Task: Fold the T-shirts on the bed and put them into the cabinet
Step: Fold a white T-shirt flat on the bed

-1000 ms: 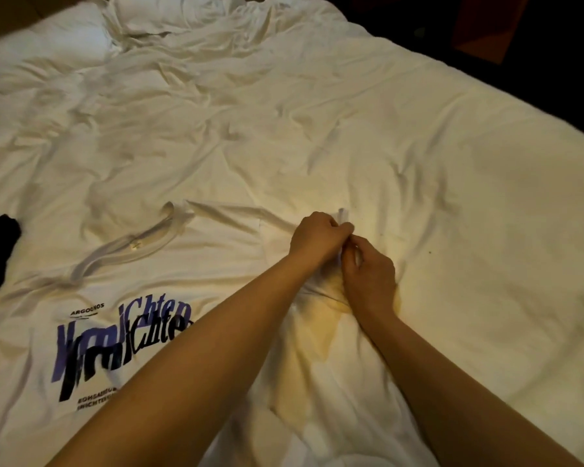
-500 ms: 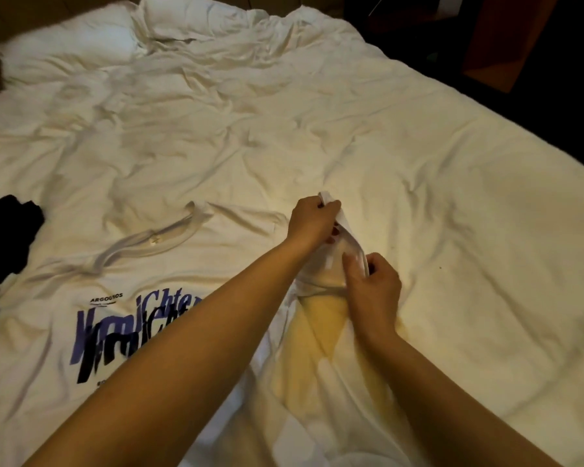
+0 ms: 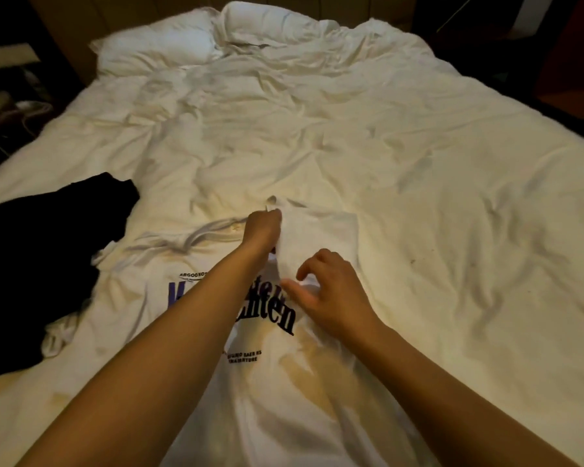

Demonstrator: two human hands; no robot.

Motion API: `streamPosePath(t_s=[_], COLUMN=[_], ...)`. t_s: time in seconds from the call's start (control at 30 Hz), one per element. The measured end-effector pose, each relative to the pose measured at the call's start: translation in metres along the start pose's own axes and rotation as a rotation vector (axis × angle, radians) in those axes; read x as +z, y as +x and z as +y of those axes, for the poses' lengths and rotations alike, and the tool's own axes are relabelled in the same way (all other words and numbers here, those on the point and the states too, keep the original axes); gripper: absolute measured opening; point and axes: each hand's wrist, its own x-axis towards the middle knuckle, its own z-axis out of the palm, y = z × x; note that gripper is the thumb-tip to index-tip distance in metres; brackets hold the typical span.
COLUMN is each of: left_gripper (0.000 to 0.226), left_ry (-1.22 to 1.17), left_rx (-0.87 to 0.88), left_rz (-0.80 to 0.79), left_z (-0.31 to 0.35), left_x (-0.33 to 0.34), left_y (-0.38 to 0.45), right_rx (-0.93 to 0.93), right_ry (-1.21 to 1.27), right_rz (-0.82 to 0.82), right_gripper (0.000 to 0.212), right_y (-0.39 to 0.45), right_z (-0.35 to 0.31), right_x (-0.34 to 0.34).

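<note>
A white T-shirt with a purple and black print lies face up on the bed, collar toward the pillows. Its right sleeve is folded inward over the chest. My left hand grips the top edge of that folded sleeve near the shoulder. Just below and to the right, my right hand hovers over the folded cloth, fingers spread and loosely curled, holding nothing. A black T-shirt lies crumpled at the left, partly over the white shirt's other sleeve.
The bed is covered with a rumpled white duvet, and two pillows lie at its head. Dark floor and furniture surround the bed, with cables at the far left. No cabinet is in view.
The sleeve, held up by both hands before, now lies folded over the shirt's chest. My right hand has let go of it. The view has pulled back, showing more bed.
</note>
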Motion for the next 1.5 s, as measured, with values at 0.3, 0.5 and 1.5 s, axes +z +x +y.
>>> streamPosePath(t_s=[0.3, 0.5, 1.5], left_gripper=[0.044, 0.060, 0.041], left_ry=[0.771, 1.161, 0.279], left_rx=[0.733, 0.561, 0.340], left_rz=[0.179, -0.009, 0.684], left_z=[-0.073, -0.113, -0.227], left_x=[0.000, 0.005, -0.253], left_y=[0.000, 0.012, -0.068], right_rx=[0.071, 0.130, -0.293], right_ry=[-0.222, -0.466, -0.195], right_rz=[0.037, -0.156, -0.356], right_gripper=[0.047, 0.079, 0.057], right_y=[0.057, 0.053, 0.022], right_z=[0.051, 0.076, -0.136], right_x=[0.032, 0.064, 0.171])
